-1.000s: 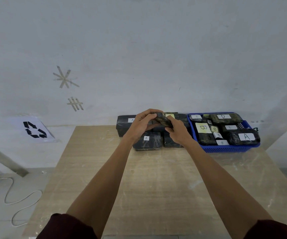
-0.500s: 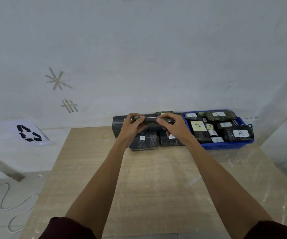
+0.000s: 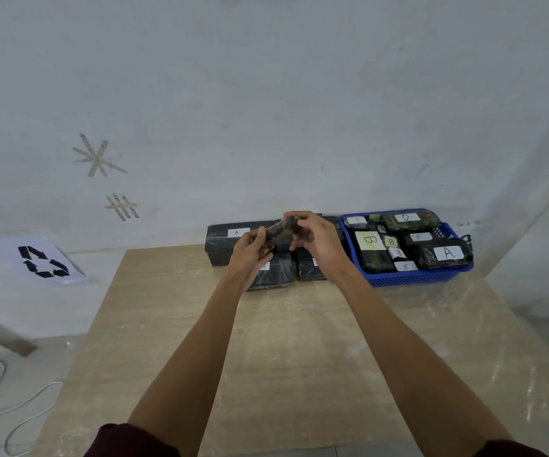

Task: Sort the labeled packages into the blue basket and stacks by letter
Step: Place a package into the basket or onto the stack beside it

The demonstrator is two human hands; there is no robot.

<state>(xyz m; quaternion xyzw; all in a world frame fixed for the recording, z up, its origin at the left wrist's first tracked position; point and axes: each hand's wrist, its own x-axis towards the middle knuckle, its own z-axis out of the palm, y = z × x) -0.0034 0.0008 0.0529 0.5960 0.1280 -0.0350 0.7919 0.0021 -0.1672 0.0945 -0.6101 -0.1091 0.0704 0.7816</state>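
Note:
Both hands hold one small dark wrapped package [image 3: 282, 229] up above the far middle of the table; its label is hidden. My left hand [image 3: 252, 250] grips its lower left end and my right hand [image 3: 312, 239] its right end. Behind and below them lie black wrapped packages: a long one labelled A [image 3: 227, 240] and two smaller ones [image 3: 274, 275], [image 3: 309, 270] partly covered by my hands. The blue basket [image 3: 414, 278] at the far right holds several packages labelled B, A and D.
The wooden table [image 3: 283, 357] runs up to a white wall. A sheet with a recycling symbol [image 3: 40, 262] lies at the left beyond the table. A white cable [image 3: 19, 404] trails on the floor at the lower left.
The held package has tilted from lying flat between my hands to slanting up toward the right. My hands stayed over the stacks.

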